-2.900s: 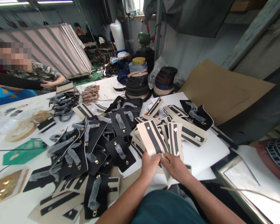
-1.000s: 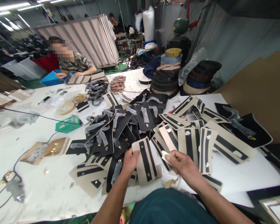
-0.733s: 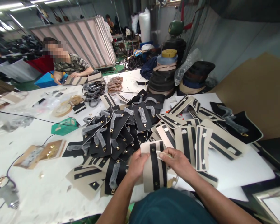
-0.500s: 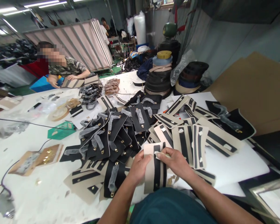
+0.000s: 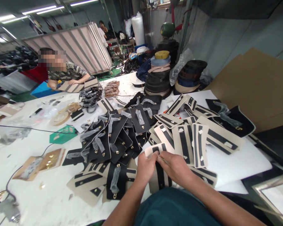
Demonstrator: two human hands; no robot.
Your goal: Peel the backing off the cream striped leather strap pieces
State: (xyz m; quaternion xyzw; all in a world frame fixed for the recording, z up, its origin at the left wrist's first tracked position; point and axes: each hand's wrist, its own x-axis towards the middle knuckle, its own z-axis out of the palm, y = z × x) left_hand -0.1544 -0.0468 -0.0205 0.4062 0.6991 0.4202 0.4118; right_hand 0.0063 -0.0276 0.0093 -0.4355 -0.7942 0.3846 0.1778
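My left hand [image 5: 147, 166] grips the left edge of a beige panel with black stripes [image 5: 159, 175], held upright over the table's near edge. My right hand [image 5: 174, 165] pinches a small white piece against the panel's top, thumb and fingers pressed together. Just beyond lie fanned beige striped panels [image 5: 191, 142]. To the left spreads a heap of black panels with gold studs and grey wraps [image 5: 113, 138].
A co-worker [image 5: 66, 73] sits at the far left end handling beige panels. Stacked webbing rolls [image 5: 159, 77] and dark rolls [image 5: 191, 75] stand at the back. Brown cardboard [image 5: 257, 84] leans at the right. A green box [image 5: 61, 134] and a packet of gold fittings [image 5: 41, 158] lie left.
My left hand lifted a striped panel from the table and drew it toward me. My right hand brought the small white piece onto the panel's top. The view shifted slightly.
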